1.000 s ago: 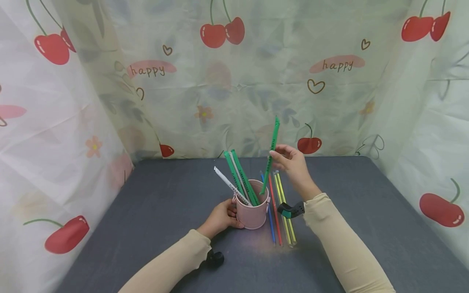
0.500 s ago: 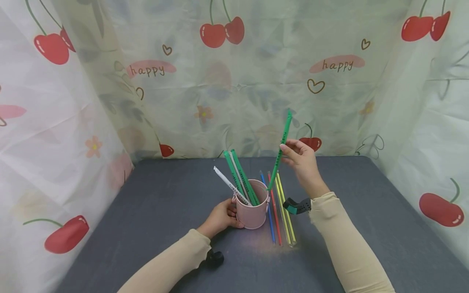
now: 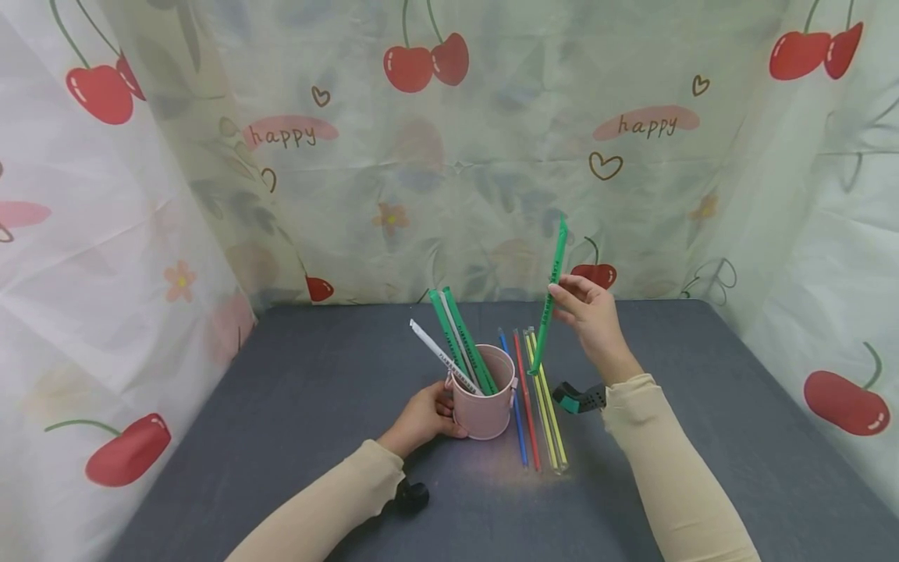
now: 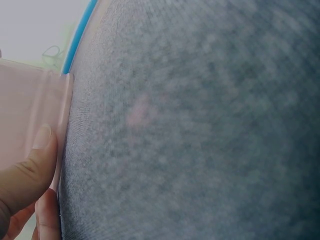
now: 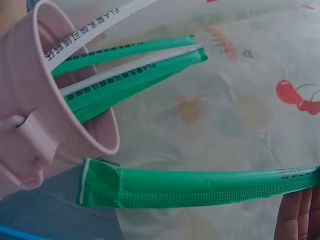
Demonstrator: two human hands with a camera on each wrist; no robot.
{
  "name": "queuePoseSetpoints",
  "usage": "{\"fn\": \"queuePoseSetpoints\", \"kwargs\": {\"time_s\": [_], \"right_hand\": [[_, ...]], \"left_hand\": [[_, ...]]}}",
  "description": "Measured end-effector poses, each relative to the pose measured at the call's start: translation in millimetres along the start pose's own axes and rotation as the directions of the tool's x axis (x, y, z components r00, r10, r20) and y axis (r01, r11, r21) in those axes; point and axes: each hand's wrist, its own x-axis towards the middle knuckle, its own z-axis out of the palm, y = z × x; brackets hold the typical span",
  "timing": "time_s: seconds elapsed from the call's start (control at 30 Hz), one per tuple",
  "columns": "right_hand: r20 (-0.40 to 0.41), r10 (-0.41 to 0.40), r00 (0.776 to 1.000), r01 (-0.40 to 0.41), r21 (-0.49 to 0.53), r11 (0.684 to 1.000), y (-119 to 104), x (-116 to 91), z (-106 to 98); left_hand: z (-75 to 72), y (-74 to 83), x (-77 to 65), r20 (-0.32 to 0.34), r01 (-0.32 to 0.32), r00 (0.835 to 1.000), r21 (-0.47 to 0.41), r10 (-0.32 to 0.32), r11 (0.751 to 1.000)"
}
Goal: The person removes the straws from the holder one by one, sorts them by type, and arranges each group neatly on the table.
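A small pink bucket (image 3: 481, 417) stands upright on the table. My left hand (image 3: 420, 419) holds its lower left side, the thumb (image 4: 37, 160) lying along the bucket wall in the left wrist view. Green wrapped straws (image 5: 135, 82) and white wrapped straws (image 5: 102, 30) lean out of the bucket's mouth to the left. To the right of the bucket, my right hand (image 3: 590, 320) pinches another green wrapped straw (image 3: 550, 300) near its middle. That straw is raised, almost upright, its lower end apart from the bucket rim in the right wrist view. Most of the right hand is out of that view.
Just right of the bucket, a blue straw (image 3: 520, 429), a red straw (image 3: 532, 421) and yellow straws (image 3: 552, 417) lie side by side on the dark table (image 3: 316, 390). A cherry-print curtain (image 3: 456, 195) hangs behind and along both sides.
My right hand has moved right with the green wrapped straw, whose lower end has gone from the bucket's mouth to over the yellow straws. The left hand and bucket have stayed put.
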Motion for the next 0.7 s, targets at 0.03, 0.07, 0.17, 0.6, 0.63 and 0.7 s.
{"fn": "queuePoseSetpoints", "kwargs": {"time_s": [0.03,0.07,0.17,0.6,0.63,0.7], "right_hand": [[0.000,0.005,1.000,-0.005,-0.010,1.000,1.2,-0.2,-1.1],[-0.003,0.011,1.000,-0.011,-0.020,1.000,2.3,-0.5,-2.0],[-0.007,0.032,0.999,-0.033,-0.055,0.998,6.0,-1.4,-5.2],[-0.001,0.119,0.993,-0.116,-0.232,0.966,22.7,-7.8,-16.3],[-0.002,0.123,0.992,-0.120,-0.238,0.964,24.0,-7.8,-17.4],[-0.002,0.126,0.992,-0.122,-0.251,0.960,26.8,-7.8,-19.5]], "left_hand": [[0.0,0.1,-0.2,0.000,0.002,1.000,0.000,-0.002,1.000],[0.1,0.2,-0.4,0.000,0.005,1.000,0.000,-0.005,1.000],[0.1,0.2,-0.9,-0.002,0.009,1.000,0.000,-0.009,1.000],[0.4,-1.0,-0.1,0.001,0.006,1.000,-0.013,-0.006,1.000],[0.3,-0.7,-0.1,0.000,0.006,1.000,-0.011,-0.006,1.000],[0.3,-0.2,-0.1,-0.002,0.004,1.000,-0.009,-0.004,1.000]]}}
